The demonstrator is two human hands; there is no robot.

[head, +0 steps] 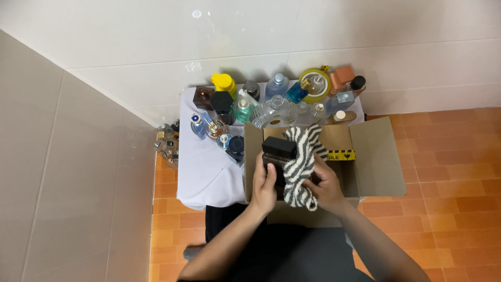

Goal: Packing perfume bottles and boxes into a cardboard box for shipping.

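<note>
Centrally, the left hand [264, 187] grips a dark rectangular bottle [278, 156], long axis upright, over the open cardboard box [376, 156]; the right hand [324, 187] presses a striped cloth [302, 164] against its right side.

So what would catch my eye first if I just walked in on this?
Probably the black-and-white striped cloth at the centre, wrapped around a dark bottle held by the left hand and right hand above an open cardboard box. Behind it, colourful perfume bottles crowd a white-covered table against the wall.
</note>
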